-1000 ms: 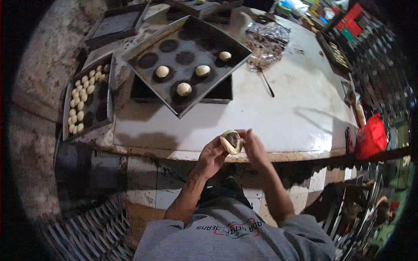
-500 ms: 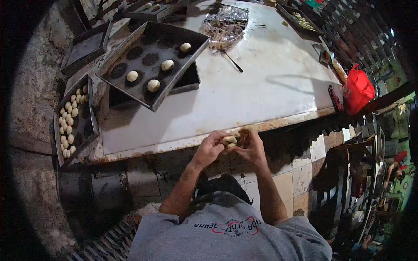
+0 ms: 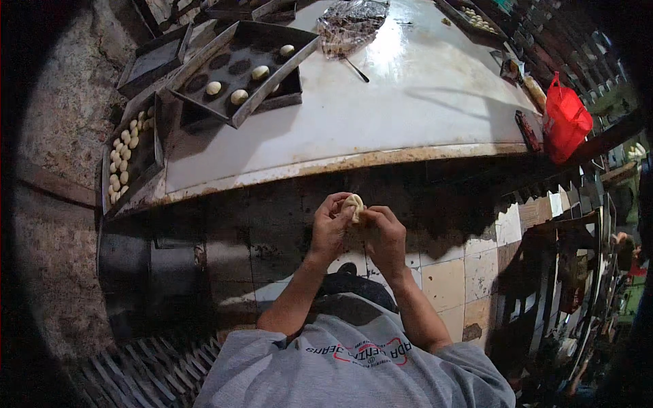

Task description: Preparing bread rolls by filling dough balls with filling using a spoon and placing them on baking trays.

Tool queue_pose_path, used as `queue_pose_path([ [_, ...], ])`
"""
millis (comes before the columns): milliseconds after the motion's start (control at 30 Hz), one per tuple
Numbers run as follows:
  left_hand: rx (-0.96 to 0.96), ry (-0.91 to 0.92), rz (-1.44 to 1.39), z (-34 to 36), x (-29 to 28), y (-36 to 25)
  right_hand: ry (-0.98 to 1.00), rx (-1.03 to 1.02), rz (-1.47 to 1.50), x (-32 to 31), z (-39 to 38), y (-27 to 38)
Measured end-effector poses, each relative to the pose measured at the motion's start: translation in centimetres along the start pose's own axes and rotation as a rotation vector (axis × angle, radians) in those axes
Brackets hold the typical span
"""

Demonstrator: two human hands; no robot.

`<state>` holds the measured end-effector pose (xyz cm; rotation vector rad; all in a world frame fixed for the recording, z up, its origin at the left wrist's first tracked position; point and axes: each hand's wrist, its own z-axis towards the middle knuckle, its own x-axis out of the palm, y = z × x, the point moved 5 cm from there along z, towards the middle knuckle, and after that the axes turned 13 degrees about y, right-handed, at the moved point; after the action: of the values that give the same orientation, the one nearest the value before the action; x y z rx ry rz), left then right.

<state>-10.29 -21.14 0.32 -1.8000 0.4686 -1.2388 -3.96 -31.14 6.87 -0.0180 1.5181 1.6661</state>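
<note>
Between my two hands is a piece of pale dough, folded over on itself and held in the air just off the table's near edge. My left hand grips it from the left, thumb and fingers closed round it. From the other side my right hand pinches its edge with thumb and fingertips. Past the table's left part, a dark baking tray bears several round dough balls, one of them a dough ball near its middle. The tray rests tilted across another dark tray.
Many small dough balls fill a tray at the far left. The pale tabletop carries a clear plastic bag of dark filling and a thin dark-handled utensil. A red bag hangs at the right corner.
Both hands have drawn back from the table edge with the dough, which now shows a folded, pinched shape. The view has shifted, so the table sits higher.
</note>
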Motion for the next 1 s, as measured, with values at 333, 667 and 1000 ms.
queue_pose_path([
  [333, 0.027, 0.334, 0.360, -0.5, -0.1, -2.6, 0.260, 0.135, 0.263, 0.4, 3.5, -2.0],
  [667, 0.368, -0.383, 0.951, 4.4, -8.5, -4.1, 0.200, 0.618, 0.890, 12.6, 10.3, -9.2],
  [1000, 0.047, -0.162, 0.064, 9.5, -14.9, -7.0, 0.165, 0.082, -0.810, 7.7, 21.3, -18.1],
])
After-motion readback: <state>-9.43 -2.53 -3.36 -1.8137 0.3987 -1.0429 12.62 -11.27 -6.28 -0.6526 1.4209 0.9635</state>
